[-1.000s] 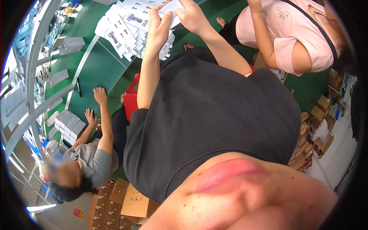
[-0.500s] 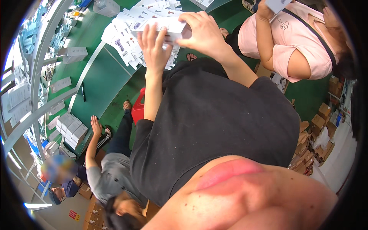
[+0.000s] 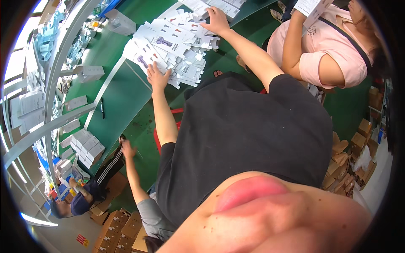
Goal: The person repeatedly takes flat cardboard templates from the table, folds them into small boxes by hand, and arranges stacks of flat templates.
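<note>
My left hand spreads over the blanks, upper centre.
The top blank's tool picture slants rightward and down; farther up, my right hand, fingers parted, meets a box, its long axis running upper-left to lower-right.

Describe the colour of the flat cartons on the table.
The flat cartons are mostly white with purple and orange-brown printing; best in head view.

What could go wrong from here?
1. The flat printed cartons lie loosely overlapped, some apparently past the edge of the green table; a sweep of the left hand might send some to the floor.
2. The right hand is right at the white boxes, so a careless bump might knock them out of line.
</note>
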A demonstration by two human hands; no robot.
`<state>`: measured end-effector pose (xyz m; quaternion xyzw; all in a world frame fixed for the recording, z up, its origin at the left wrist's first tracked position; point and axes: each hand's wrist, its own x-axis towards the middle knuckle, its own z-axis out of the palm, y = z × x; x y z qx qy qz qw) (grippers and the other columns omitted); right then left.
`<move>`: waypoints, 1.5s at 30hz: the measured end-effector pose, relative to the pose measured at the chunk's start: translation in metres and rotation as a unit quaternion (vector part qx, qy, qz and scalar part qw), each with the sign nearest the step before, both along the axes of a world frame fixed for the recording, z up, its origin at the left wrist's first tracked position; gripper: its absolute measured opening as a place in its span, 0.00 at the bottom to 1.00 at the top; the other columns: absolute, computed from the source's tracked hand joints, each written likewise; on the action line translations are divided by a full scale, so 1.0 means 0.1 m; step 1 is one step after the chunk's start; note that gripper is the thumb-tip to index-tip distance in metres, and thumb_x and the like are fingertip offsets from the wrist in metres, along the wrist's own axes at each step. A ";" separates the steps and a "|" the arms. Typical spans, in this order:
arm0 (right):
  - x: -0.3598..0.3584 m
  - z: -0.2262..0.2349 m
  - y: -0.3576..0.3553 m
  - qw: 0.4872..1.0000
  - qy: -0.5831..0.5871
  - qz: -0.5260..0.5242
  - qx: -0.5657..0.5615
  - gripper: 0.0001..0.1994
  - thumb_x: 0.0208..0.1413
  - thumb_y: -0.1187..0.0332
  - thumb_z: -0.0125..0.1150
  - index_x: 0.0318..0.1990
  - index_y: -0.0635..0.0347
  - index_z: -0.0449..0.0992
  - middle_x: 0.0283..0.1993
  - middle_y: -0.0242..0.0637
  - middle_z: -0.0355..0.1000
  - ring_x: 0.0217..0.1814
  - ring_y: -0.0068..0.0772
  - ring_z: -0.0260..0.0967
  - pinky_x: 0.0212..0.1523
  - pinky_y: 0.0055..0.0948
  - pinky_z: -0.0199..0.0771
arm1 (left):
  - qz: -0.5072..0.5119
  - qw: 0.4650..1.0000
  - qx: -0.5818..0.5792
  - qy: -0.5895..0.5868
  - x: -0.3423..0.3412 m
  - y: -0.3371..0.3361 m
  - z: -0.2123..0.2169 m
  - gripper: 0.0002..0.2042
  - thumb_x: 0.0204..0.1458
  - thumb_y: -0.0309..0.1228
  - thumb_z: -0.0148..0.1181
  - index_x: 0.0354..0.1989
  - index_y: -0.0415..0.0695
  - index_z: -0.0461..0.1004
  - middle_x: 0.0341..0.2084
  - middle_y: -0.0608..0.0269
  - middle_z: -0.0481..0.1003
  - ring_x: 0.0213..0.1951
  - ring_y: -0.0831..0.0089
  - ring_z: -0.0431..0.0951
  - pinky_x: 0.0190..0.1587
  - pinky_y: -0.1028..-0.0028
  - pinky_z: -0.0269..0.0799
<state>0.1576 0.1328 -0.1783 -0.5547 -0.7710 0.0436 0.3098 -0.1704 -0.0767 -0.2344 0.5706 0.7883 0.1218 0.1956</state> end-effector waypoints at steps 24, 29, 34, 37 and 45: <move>0.44 0.31 0.32 0.993 0.043 0.085 0.071 0.18 0.52 0.71 0.62 0.52 0.52 0.74 0.63 0.37 0.67 0.66 0.47 0.60 0.68 0.40 0.57 | -0.008 0.999 0.051 -0.016 0.09 -0.13 0.06 0.47 0.36 0.30 0.69 0.72 0.48 0.56 0.71 0.46 0.56 0.68 0.46 0.59 0.67 0.58 0.62; 1.05 0.09 0.27 0.993 0.003 -0.030 0.113 0.16 0.52 0.71 0.59 0.51 0.53 0.76 0.64 0.38 0.66 0.69 0.48 0.57 0.70 0.49 0.54 | 0.005 0.996 0.081 0.039 0.25 -0.08 0.02 0.42 0.39 0.30 0.64 0.69 0.44 0.58 0.69 0.44 0.59 0.67 0.46 0.61 0.65 0.56 0.63; 0.93 0.12 0.02 0.972 -0.094 -0.169 0.131 0.16 0.50 0.72 0.58 0.48 0.55 0.77 0.66 0.42 0.65 0.70 0.51 0.54 0.70 0.64 0.50 | 0.020 0.989 0.132 0.067 0.40 -0.25 0.03 0.34 0.43 0.26 0.60 0.66 0.41 0.62 0.66 0.44 0.63 0.64 0.45 0.65 0.63 0.55 0.65; 0.60 0.25 -0.46 0.990 0.023 -0.104 0.088 0.16 0.47 0.73 0.59 0.47 0.57 0.78 0.65 0.42 0.65 0.67 0.52 0.58 0.70 0.55 0.54 | 0.001 0.971 0.228 0.069 0.46 -0.34 0.09 0.28 0.47 0.22 0.56 0.61 0.40 0.68 0.61 0.45 0.68 0.60 0.46 0.69 0.60 0.55 0.66; -0.17 0.73 -1.60 0.961 0.142 0.238 0.024 0.24 0.46 0.68 0.67 0.54 0.55 0.75 0.69 0.42 0.62 0.71 0.54 0.56 0.71 0.51 0.54 | 0.091 0.964 0.246 -0.049 0.67 -0.47 1.77 0.17 0.54 0.21 0.53 0.54 0.34 0.73 0.48 0.43 0.78 0.48 0.51 0.78 0.51 0.66 0.73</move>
